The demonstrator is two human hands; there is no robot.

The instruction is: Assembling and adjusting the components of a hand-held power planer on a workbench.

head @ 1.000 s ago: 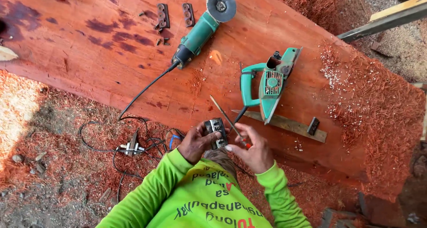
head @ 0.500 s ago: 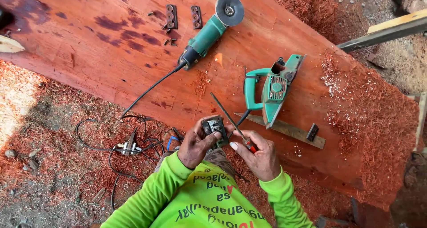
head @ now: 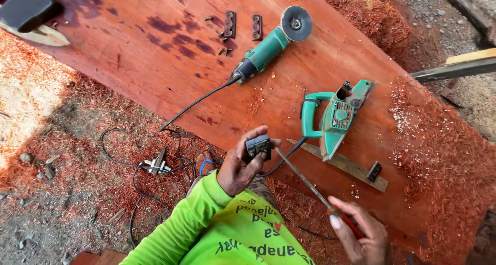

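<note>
Left hand clenches a small dark metal block; right hand grips a red-handled screwdriver.

Bright even daylight, soft shadows, sharp, wide-angle.

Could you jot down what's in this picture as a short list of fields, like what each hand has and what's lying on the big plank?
Left hand: holds a small dark metal block
Right hand: grips a red-handled screwdriver, tip at the block
Surface: wide reddish plank
On plank: green angle grinder, green electric planer, wooden strip, two small dark plates
Ground: sawdust, tangled black cable
</note>
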